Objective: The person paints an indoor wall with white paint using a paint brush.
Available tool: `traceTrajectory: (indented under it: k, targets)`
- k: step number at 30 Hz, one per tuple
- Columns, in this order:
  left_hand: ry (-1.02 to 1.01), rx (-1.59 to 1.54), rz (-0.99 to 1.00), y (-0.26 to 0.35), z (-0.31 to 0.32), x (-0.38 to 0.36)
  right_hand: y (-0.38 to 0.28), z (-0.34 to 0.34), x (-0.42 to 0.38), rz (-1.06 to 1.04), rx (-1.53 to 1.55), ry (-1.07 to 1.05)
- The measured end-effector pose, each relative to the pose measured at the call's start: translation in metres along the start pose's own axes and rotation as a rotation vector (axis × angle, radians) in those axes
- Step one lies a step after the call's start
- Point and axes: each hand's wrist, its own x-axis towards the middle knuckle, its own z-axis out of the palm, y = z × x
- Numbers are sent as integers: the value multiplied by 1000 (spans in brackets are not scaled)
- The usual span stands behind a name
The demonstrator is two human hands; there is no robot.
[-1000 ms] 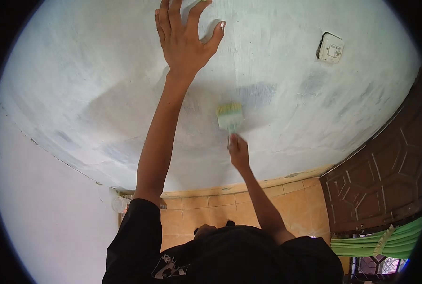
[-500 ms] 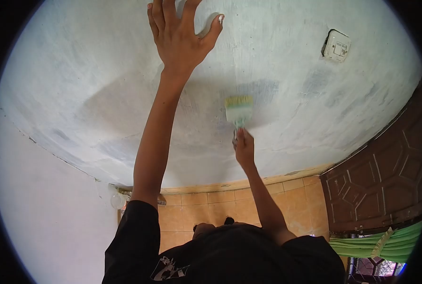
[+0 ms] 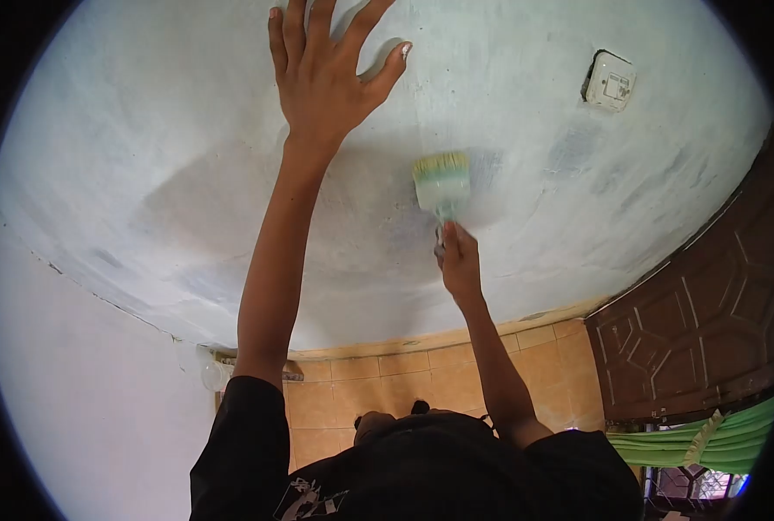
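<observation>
My right hand (image 3: 461, 262) is closed round the handle of a wide paintbrush (image 3: 443, 187), its yellowish bristles pointing up the wall. The brush head overlaps a darker grey patch on the whitish painted wall (image 3: 508, 113). Higher up and to the left, my left hand (image 3: 324, 91) is spread flat against the wall, fingers apart, with a white smear on the thumb tip. Its upper fingertips run out of the top of the view.
A white wall switch (image 3: 611, 81) sits at upper right, with a dark gap along its left edge. A brown panelled door (image 3: 691, 313) and green curtain (image 3: 708, 445) are at right. Orange floor tiles (image 3: 404, 382) lie below. A clear container (image 3: 216, 373) stands at lower left.
The paintbrush in my right hand has moved slightly up and to the right across the wall. My left hand stays spread on the wall; the view has shifted a little.
</observation>
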Motion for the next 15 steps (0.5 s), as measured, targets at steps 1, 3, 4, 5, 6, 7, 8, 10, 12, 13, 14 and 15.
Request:
traceTrajectory:
  k: [1,3,4,5,6,7,8,10,12,13,14,15]
  targets:
    - [-2,-1,-8,1,-1,0,27,-7,-12,24,-14,8]
    - [-1,3,-13,1,-2,0,45,-10,-41,85,-2,18]
    - [1,5,-7,1,-1,-1,46,-10,-55,121,25,23]
    - [7,7,0,0,0,0,44,-10,-59,154,51,27]
    - [6,12,-5,0,0,1,35,-8,-53,89,43,10]
    - [0,10,-11,0,-1,2,18,-5,-45,29,35,-2]
    - [-6,6,-17,1,-1,1,0,-3,-36,-30,26,-12]
    - [-14,11,-15,1,-1,1,-30,2,-11,21,40,-17]
    - [6,8,-6,0,1,1,-42,6,8,15,35,-14]
    - [28,-1,5,-2,4,0,-28,4,12,-53,29,-17]
    - [48,-9,15,-4,6,-1,-10,2,11,-49,7,5]
    - [29,-5,6,-4,4,0,12,-1,3,-43,-17,25]
